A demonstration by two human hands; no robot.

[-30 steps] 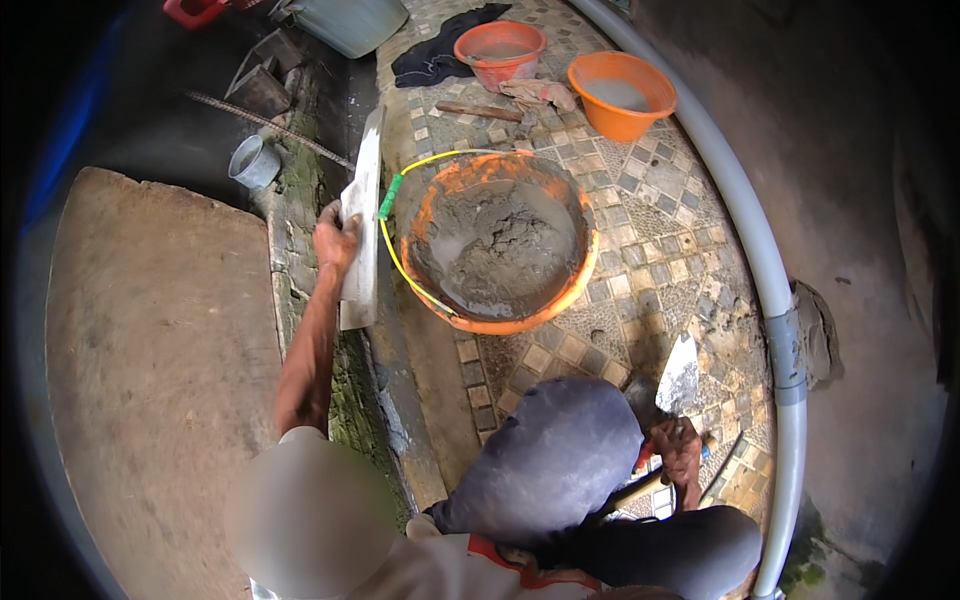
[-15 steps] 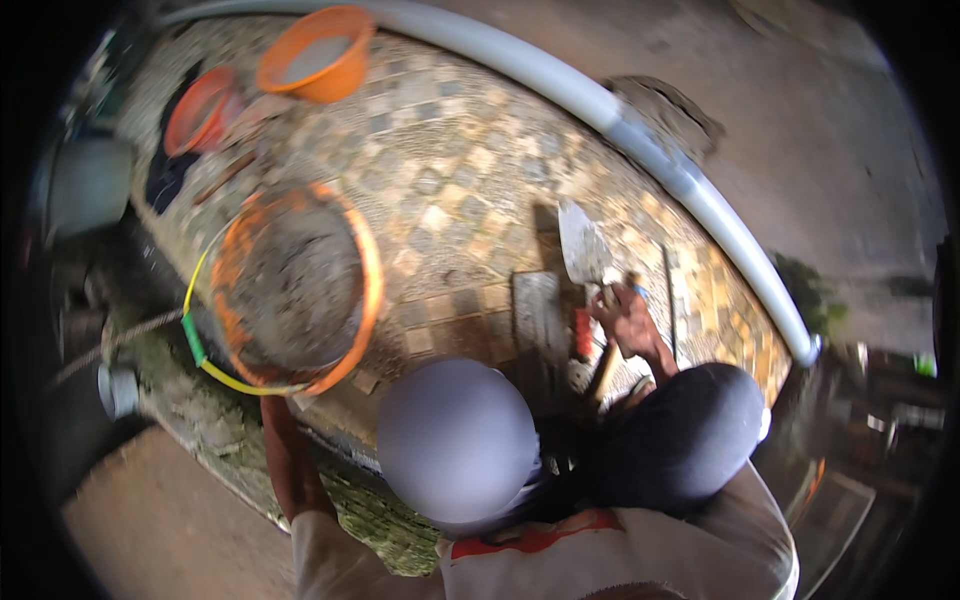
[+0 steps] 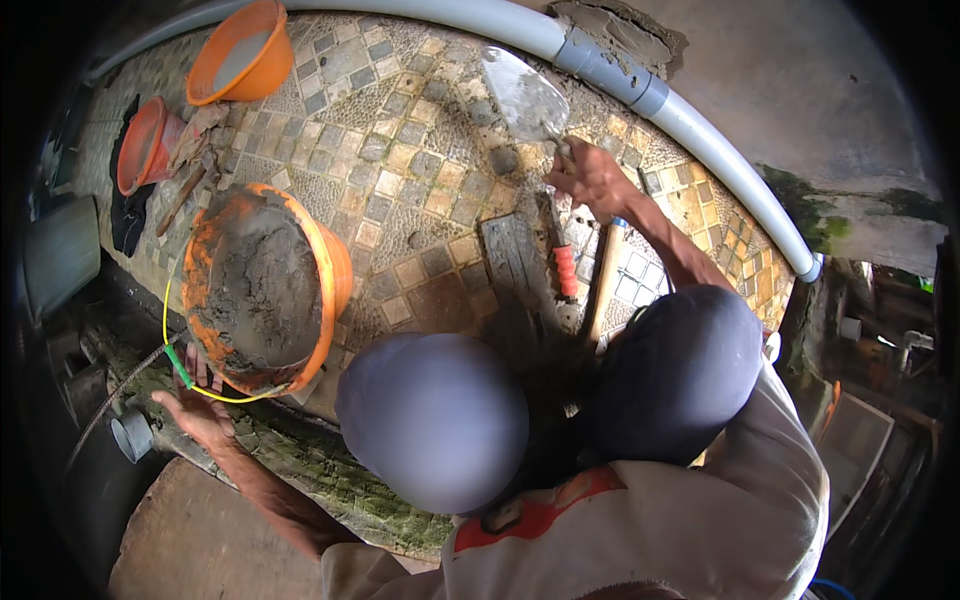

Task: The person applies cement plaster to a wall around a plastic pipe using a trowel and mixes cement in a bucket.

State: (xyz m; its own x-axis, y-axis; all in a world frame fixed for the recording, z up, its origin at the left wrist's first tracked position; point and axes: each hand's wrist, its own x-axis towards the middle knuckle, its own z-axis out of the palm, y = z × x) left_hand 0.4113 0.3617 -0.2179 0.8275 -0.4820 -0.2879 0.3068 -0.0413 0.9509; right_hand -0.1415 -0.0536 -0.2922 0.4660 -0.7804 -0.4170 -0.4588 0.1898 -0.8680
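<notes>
My left hand point(image 3: 205, 420) has its fingers spread beside the lower left of the orange bucket point(image 3: 330, 295) of wet grey mortar, just under the yellow wire handle point(image 3: 208, 394) with its green grip. My right hand point(image 3: 595, 180) is closed on the handle of a metal trowel point(image 3: 522, 92), whose blade lies over the mosaic tiles. Below the right hand lie a red-handled tool point(image 3: 563, 268), a wooden-handled tool point(image 3: 606, 280) and a grey block point(image 3: 510, 262). My two bent knees fill the lower middle.
An orange basin point(image 3: 205, 75), a red basin point(image 3: 140, 150), dark cloth point(image 3: 128, 220) and a stick point(image 3: 180, 200) lie at upper left. A grey pipe point(image 3: 720, 160) curves along the far edge. A mossy ledge point(image 3: 350, 500), rebar rod point(image 3: 110, 395), small cup point(image 3: 131, 438) and board point(image 3: 190, 540) are lower left.
My left hand has let go of the long white flat tool and opened. My right hand has moved forward with the trowel. The view has turned, so the bucket sits further left.
</notes>
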